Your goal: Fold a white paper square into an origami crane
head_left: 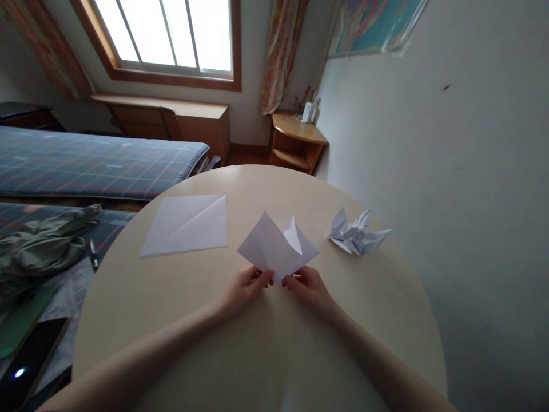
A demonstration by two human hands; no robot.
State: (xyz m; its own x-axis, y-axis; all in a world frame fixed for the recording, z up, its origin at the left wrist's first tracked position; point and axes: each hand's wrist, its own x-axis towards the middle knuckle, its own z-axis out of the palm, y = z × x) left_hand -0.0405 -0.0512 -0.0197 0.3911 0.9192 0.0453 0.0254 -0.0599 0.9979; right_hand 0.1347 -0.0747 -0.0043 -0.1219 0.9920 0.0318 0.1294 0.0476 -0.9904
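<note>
A partly folded sheet of white paper is held just above the table, its flaps standing up and spread apart. My left hand pinches its lower left edge between thumb and fingers. On the lower right edge, my right hand grips it the same way, close to the left one. To the left lies a square sheet of paper with a diagonal crease. Several folded paper cranes sit bunched together to the right of my hands.
The round cream table has a white wall along its right. Beyond its left edge are a plaid mattress, a crumpled green cloth, a pen and a dark phone. A corner shelf stands behind.
</note>
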